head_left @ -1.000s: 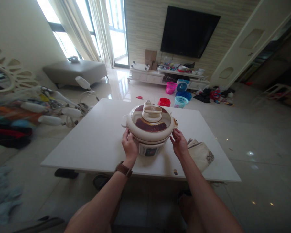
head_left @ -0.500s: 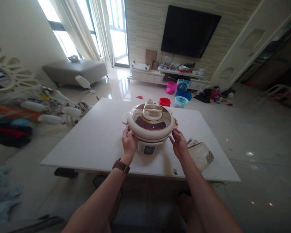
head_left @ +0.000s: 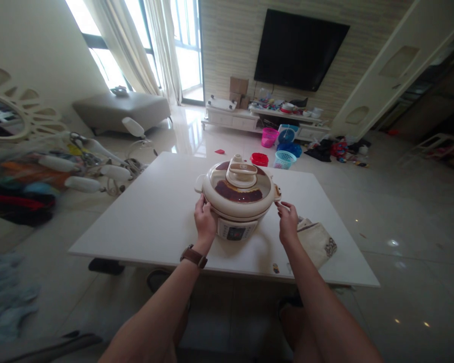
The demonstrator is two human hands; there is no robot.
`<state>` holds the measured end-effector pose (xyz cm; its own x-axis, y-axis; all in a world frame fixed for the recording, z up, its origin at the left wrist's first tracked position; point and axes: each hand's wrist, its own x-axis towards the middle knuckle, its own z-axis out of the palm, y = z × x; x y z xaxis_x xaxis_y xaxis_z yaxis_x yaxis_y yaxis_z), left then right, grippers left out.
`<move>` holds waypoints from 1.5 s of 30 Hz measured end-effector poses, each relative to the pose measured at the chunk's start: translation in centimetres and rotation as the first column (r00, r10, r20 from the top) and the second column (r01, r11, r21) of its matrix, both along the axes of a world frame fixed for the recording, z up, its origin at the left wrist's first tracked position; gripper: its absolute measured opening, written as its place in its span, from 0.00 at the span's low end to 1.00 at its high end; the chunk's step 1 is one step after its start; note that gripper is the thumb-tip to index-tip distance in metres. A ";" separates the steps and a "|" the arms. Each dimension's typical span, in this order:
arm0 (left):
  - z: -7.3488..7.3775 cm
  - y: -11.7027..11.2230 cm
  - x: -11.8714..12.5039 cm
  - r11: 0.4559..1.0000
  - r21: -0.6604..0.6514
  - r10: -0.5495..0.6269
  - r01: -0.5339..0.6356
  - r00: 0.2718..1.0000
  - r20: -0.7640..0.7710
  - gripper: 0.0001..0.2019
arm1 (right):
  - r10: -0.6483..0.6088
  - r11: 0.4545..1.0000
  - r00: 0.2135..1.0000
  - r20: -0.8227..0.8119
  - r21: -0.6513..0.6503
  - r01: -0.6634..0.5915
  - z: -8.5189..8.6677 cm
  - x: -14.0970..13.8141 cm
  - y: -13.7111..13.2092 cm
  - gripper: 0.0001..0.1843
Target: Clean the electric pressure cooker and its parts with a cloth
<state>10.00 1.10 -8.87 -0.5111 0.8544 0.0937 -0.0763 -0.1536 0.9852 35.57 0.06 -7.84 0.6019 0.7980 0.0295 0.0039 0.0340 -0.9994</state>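
- A cream cooker (head_left: 237, 207) is standing upright on the white desk (head_left: 136, 217), near its middle, its control panel (head_left: 236, 232) facing the person.
- The lid (head_left: 239, 190) is sitting on top, its clear window showing dark brown patches, and a raised handle (head_left: 243, 169) is rising from its centre.
- The left hand (head_left: 205, 223) is touching the cooker's near left side, just below a side grip (head_left: 199, 183); its fingers and thumb are curving against the rim, but I cannot tell how firmly they are closing.
- The right hand (head_left: 288, 224) is hovering half-open by the right grip (head_left: 277, 193), its fingers loosely bending; whether the fingertips are touching it, I cannot tell.
- A brown-strapped watch (head_left: 193, 256) is circling the left wrist.
- A folded beige cloth (head_left: 315, 243) with a dark pattern at one corner is lying on the desk, just beside the right forearm.
- A small sticker-like figure (head_left: 276, 268) is showing close to the near edge.
- Beyond the desk, a pink basket (head_left: 269, 137), a pale blue basket (head_left: 285, 160) and a red basin (head_left: 259, 160) are standing on the floor.
- A large black television (head_left: 301, 50) is hanging on the far wall.
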 end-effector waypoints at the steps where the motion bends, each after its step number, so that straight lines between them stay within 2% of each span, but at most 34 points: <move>1: -0.1 0.1 0.0 1.000 -0.006 0.004 -0.004 1.000 0.001 0.28 | -0.049 0.998 0.989 0.139 0.048 0.043 0.3 0.1 -0.2 0.16; 2: -0.1 0.1 -0.1 1.000 -0.014 0.007 -0.007 1.000 0.005 0.28 | -0.090 0.992 0.955 0.283 0.110 0.061 0.9 0.2 -0.4 0.16; 4: -0.2 0.2 -0.3 1.000 -0.025 -0.001 0.001 1.000 0.012 0.27 | -0.135 0.977 0.829 0.543 0.214 0.018 2.8 -0.2 -0.8 0.15; 7: 0.1 0.2 -0.8 0.999 -0.027 -0.043 0.043 0.999 0.020 0.25 | -0.076 0.964 0.583 0.809 0.210 -0.166 7.0 -2.1 -0.3 0.14; 10: 0.4 0.1 -1.2 0.996 -0.028 -0.079 0.081 0.996 0.048 0.25 | 0.128 0.934 0.273 0.953 -0.023 -0.357 11.9 -4.9 2.5 0.17; 13: 0.7 0.1 -1.5 0.995 -0.025 -0.098 0.100 0.992 0.074 0.25 | 0.341 0.873 -0.031 0.940 -0.329 -0.361 15.4 -7.5 6.3 0.22; 15: 1.0 0.1 -1.6 0.993 -0.026 -0.116 0.119 0.990 0.083 0.25 | 0.456 0.815 -0.196 0.868 -0.496 -0.301 16.5 -8.7 8.4 0.26; 16: 1.1 0.0 -1.7 0.991 -0.025 -0.127 0.130 0.988 0.086 0.25 | 0.492 0.796 -0.254 0.833 -0.548 -0.256 16.7 -9.1 9.2 0.27; 18: 1.3 0.0 -1.9 0.988 -0.017 -0.152 0.154 0.984 0.090 0.25 | 0.516 0.794 -0.322 0.794 -0.584 -0.168 16.7 -9.7 10.0 0.29; 20: 1.5 -0.1 -2.1 0.984 -0.004 -0.178 0.179 0.980 0.092 0.25 | 0.498 0.818 -0.353 0.792 -0.565 -0.113 16.4 -10.1 10.2 0.32; 24: 1.8 -0.4 -2.1 0.982 0.003 -0.190 0.191 0.977 0.101 0.24 | 0.456 0.850 -0.365 0.811 -0.519 -0.092 15.8 -10.5 9.7 0.33; 30: 2.1 -0.6 -1.9 0.982 -0.034 -0.185 0.188 0.979 0.086 0.25 | 0.490 0.851 -0.336 0.805 -0.526 -0.019 16.1 -11.1 9.1 0.32; 33: 2.1 -0.5 -1.9 0.979 -0.077 -0.184 0.190 0.980 0.077 0.27 | 0.486 0.854 -0.335 0.807 -0.520 -0.012 16.2 -11.2 9.0 0.31; 38: 2.0 -0.6 -1.8 0.980 -0.070 -0.184 0.188 0.981 0.065 0.28 | 0.475 0.864 -0.317 0.821 -0.503 -0.008 16.1 -11.3 8.8 0.31; 41: 2.0 -0.7 -1.7 0.980 -0.062 -0.183 0.187 0.981 0.066 0.28 | 0.477 0.869 -0.291 0.829 -0.494 0.019 15.9 -11.6 8.8 0.32; 45: 1.9 -0.8 -1.6 0.982 -0.056 -0.177 0.180 0.983 0.054 0.28 | 0.483 0.875 -0.199 0.853 -0.477 0.079 15.5 -12.5 9.1 0.32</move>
<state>8.38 0.29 -6.93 -0.3530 0.9355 0.0176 -0.1450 -0.0733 0.9867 23.03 9.15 7.67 -0.0854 0.9883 0.1262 0.9782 0.0591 0.1989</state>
